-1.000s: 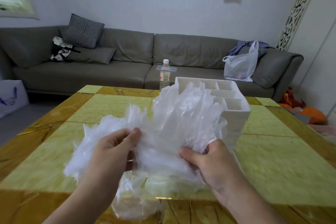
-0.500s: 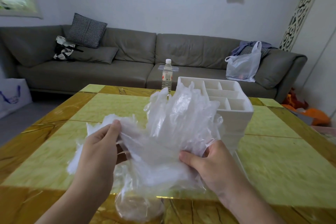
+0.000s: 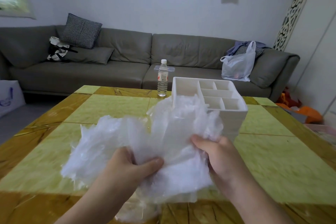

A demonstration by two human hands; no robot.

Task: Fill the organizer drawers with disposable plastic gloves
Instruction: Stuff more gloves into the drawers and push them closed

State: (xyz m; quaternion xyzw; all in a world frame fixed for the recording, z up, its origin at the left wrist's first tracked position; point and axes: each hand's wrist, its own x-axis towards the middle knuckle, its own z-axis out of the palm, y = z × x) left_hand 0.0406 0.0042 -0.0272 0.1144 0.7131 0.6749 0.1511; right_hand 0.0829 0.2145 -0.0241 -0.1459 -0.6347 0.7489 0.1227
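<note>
Both hands clench one crumpled wad of gloves (image 3: 163, 143) above the counter (image 3: 272, 160): the left hand (image 3: 131, 167) pinches its lower middle, the right hand (image 3: 221, 156) grasps its right edge. The organizer (image 3: 227, 114) stands at one o'clock from the right grip, just behind the wad, top compartments apparently empty. The right hand is nearer; the wad spreads left to right.

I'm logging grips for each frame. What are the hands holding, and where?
Both hands grip one bunch of plastic gloves: left hand at its lower middle, right hand at its right edge.
</note>
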